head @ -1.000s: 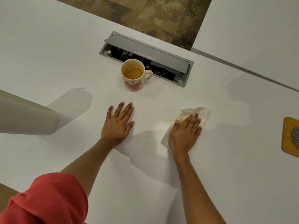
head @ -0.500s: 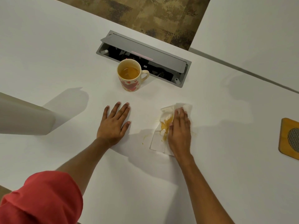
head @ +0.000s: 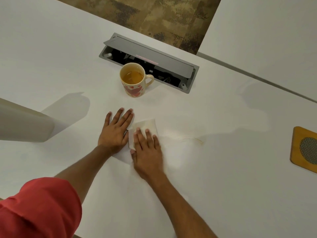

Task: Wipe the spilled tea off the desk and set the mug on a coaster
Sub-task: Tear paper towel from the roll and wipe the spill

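Observation:
A cream mug (head: 134, 83) with red hearts, holding tea, stands on the white desk (head: 223, 177) in front of the cable box. My right hand (head: 147, 153) presses flat on a white paper napkin (head: 149, 126), most of which it covers. My left hand (head: 116, 129) lies flat on the desk with fingers spread, right beside the napkin and holding nothing. A faint yellow tea streak (head: 192, 138) remains on the desk to the right of the napkin. A wooden coaster (head: 303, 150) with a grey mesh centre lies at the right edge, partly cut off.
A grey cable box (head: 151, 60) with its lid raised is set into the desk behind the mug. A pale rounded object (head: 24, 122) juts in from the left. A second white desk (head: 265, 31) lies at the back right, with patterned carpet (head: 154, 16) between.
My right hand has slid the napkin leftward across the spill until it sits against my left hand. A thin streak is left where the puddle was. My left hand stayed flat.

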